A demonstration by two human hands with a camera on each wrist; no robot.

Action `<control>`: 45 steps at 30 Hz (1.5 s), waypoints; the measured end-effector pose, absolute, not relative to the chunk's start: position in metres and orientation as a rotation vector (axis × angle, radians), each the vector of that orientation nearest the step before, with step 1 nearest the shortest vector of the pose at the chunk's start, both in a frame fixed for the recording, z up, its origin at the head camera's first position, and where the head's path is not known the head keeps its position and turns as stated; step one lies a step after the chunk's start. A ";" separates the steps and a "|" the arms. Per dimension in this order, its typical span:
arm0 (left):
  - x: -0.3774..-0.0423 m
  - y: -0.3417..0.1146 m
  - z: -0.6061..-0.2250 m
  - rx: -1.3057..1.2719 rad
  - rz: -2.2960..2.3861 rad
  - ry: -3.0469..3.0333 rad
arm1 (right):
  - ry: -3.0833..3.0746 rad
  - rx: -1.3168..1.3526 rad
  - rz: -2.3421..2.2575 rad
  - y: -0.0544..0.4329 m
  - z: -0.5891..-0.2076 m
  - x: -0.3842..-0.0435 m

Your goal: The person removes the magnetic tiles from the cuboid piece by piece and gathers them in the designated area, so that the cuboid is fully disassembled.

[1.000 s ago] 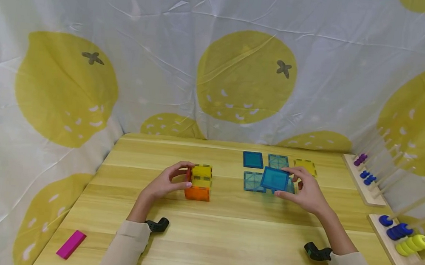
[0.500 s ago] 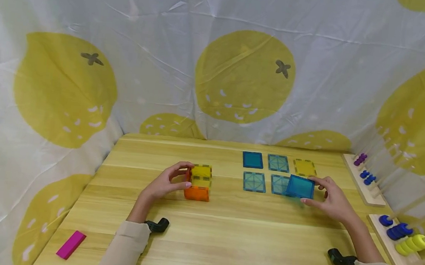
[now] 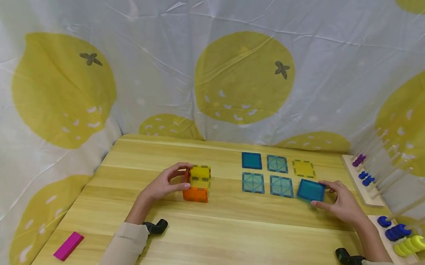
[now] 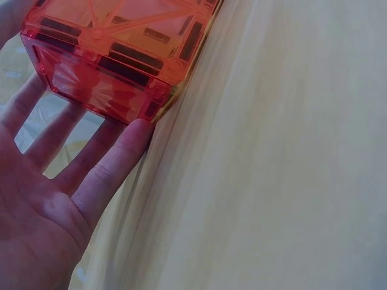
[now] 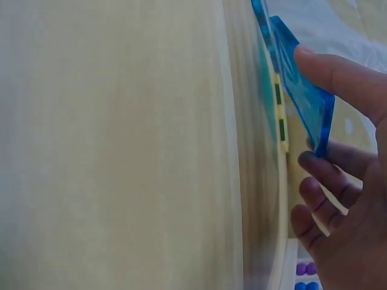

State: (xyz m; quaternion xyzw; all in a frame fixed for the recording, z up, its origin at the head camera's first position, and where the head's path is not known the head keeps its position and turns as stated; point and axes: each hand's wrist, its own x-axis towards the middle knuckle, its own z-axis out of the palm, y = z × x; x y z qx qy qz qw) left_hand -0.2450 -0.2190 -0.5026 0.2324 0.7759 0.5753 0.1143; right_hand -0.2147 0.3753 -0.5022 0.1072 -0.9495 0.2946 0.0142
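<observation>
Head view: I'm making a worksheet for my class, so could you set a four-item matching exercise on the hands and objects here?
1. magenta block
2. left hand
3. lone yellow tile
4. right hand

A. right end of the far tile row
B. holds a blue tile
C. near the left edge of the table
D. grips the tile box

Pairs: 1-C, 2-D, 3-A, 4-B

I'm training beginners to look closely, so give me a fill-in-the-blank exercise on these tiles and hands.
1. The tile in the right hand is coloured ____.
2. The left hand holds a small box whose front wall, in the head view, is ____.
3. The pink block lies nearer to the ____ hand.
4. In the head view, the yellow tile is at its row's ____ end.

Missing words: blue; orange; left; right.
</observation>
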 end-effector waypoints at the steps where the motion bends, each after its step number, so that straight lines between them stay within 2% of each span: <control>1: -0.245 -0.219 -0.503 0.682 1.687 2.273 | -2.965 0.335 0.911 0.376 -0.502 -0.216; 22: -0.245 -0.219 -0.503 0.670 1.675 2.272 | -3.053 0.548 0.861 0.388 -0.504 -0.234; 28: -0.247 -0.220 -0.505 0.690 1.677 2.268 | -3.064 0.509 0.919 0.387 -0.498 -0.232; 34: -0.247 -0.224 -0.506 0.683 1.700 2.212 | -3.043 0.380 0.961 0.378 -0.491 -0.226; 45: -0.248 -0.224 -0.504 0.729 1.680 2.255 | -2.824 0.404 1.156 0.336 -0.475 -0.223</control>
